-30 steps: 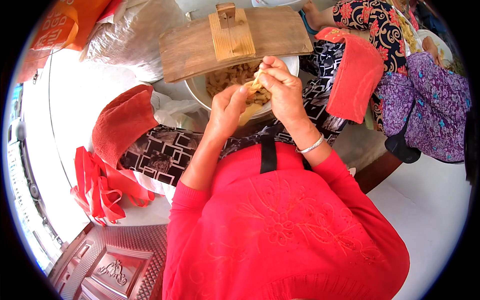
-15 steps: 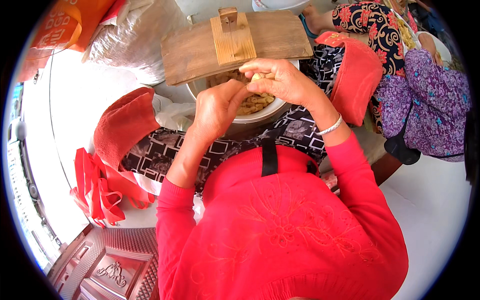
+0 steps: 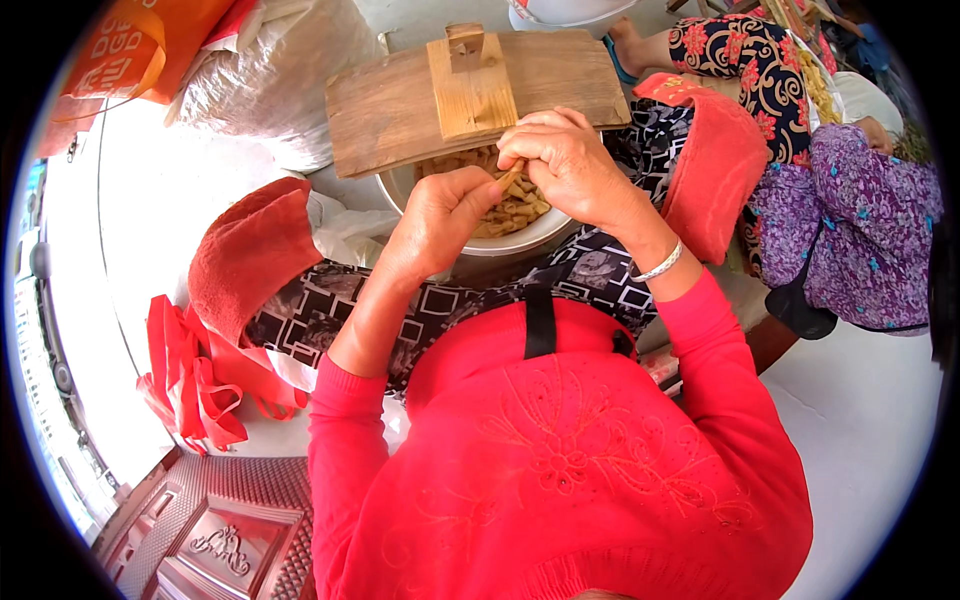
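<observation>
Between my two hands is a small yellowish-brown, finger-long piece [image 3: 513,178] whose kind I cannot make out. My left hand [image 3: 436,216] pinches its lower end with thumb and forefinger. Closed around the upper end, the fingers of my right hand [image 3: 570,168] partly hide it. Just below them stands a white tub [image 3: 520,240] holding many similar yellowish-brown pieces [image 3: 500,218]. A wooden board [image 3: 375,120] lies across the tub's far side, with a paler wood plate and a small upright block [image 3: 466,42] on it.
Red cloths [image 3: 245,255] cover both my knees beside the tub. A stuffed translucent sack [image 3: 270,80] and an orange bag [image 3: 120,50] stand far left. Red straps [image 3: 190,375] lie at left. Another person's patterned trousers [image 3: 735,55] and purple garment [image 3: 860,220] are at right.
My right hand has turned and its fingers have curled closed over the piece. Both hands have come slightly lower in the picture, and the piece now slants between them.
</observation>
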`<act>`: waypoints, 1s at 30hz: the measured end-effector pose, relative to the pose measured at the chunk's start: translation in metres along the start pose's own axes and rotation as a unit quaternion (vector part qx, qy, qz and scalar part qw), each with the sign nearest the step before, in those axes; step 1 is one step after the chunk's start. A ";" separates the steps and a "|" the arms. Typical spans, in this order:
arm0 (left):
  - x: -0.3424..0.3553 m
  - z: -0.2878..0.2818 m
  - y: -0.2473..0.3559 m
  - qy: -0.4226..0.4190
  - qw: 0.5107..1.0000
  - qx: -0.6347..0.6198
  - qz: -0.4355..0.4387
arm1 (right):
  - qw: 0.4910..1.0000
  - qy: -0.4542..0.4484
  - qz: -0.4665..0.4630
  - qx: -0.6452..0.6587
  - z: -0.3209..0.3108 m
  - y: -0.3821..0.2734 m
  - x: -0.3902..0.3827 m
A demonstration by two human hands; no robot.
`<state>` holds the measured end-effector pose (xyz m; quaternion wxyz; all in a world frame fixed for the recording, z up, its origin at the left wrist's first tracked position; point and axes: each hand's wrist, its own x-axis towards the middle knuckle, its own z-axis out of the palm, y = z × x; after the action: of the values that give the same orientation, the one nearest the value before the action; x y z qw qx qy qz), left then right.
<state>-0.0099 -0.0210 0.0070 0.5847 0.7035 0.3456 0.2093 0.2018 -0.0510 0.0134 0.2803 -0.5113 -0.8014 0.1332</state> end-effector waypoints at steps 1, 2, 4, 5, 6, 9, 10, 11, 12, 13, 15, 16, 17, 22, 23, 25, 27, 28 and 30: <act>0.002 -0.003 -0.001 -0.010 0.999 -0.039 -0.023 | 1.000 0.015 -0.013 -0.022 0.002 0.000 0.001; 0.004 -0.007 -0.003 -0.019 0.996 -0.078 -0.045 | 0.985 -0.007 0.075 0.155 0.000 -0.002 0.001; 0.007 -0.010 -0.001 -0.029 0.985 -0.132 -0.103 | 0.841 -0.051 0.237 0.483 -0.011 -0.015 0.007; 0.008 -0.011 0.002 -0.030 0.979 -0.147 -0.138 | 0.827 -0.069 0.243 0.503 -0.009 -0.011 0.007; 0.010 -0.013 0.005 -0.030 0.971 -0.162 -0.172 | 0.812 -0.086 0.246 0.522 -0.007 -0.005 0.008; 0.015 -0.022 -0.007 -0.067 0.959 -0.231 -0.150 | 0.802 -0.104 0.266 0.524 -0.013 0.005 0.011; 0.015 -0.023 -0.007 -0.066 0.960 -0.220 -0.157 | 0.801 -0.110 0.270 0.523 -0.017 0.007 0.011; 0.016 -0.024 -0.007 -0.065 0.962 -0.210 -0.163 | 0.799 -0.116 0.274 0.522 -0.019 0.007 0.012; 0.017 -0.025 -0.006 -0.064 0.963 -0.200 -0.169 | 0.802 -0.098 0.287 0.514 -0.019 0.007 0.014; 0.019 -0.026 -0.004 -0.045 0.968 -0.183 -0.164 | 0.814 -0.078 0.277 0.504 -0.017 0.008 0.016; 0.028 -0.029 0.005 -0.010 0.977 -0.146 -0.153 | 0.837 -0.035 0.256 0.482 -0.009 0.014 0.018; 0.035 -0.030 0.000 0.014 0.982 -0.147 -0.121 | 0.835 -0.003 0.256 0.487 -0.004 0.018 0.020; 0.042 -0.033 -0.007 0.022 0.984 -0.135 -0.111 | 0.838 0.011 0.265 0.476 -0.001 0.019 0.023; 0.068 -0.048 -0.023 0.069 0.990 -0.082 -0.092 | 0.866 0.062 0.264 0.419 0.014 0.030 0.039; 0.072 -0.049 -0.027 0.073 0.991 -0.079 -0.082 | 0.874 0.069 0.259 0.405 0.017 0.032 0.041; 0.078 -0.049 -0.032 0.085 0.990 -0.078 -0.075 | 0.903 0.081 0.246 0.344 0.025 0.038 0.043; 0.084 -0.048 -0.038 0.103 0.992 -0.048 -0.056 | 0.929 0.084 0.233 0.276 0.029 0.039 0.044; 0.087 -0.046 -0.042 0.113 0.993 -0.019 -0.041 | 0.941 0.081 0.226 0.240 0.030 0.038 0.045; 0.092 -0.044 -0.051 0.148 0.986 0.075 -0.019 | 0.959 0.093 0.203 0.175 0.033 0.039 0.044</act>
<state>0.0090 0.0806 -0.0427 0.4763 0.6998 0.4565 0.2737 0.1971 0.0077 -0.0190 0.4055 -0.6167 -0.6151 0.2773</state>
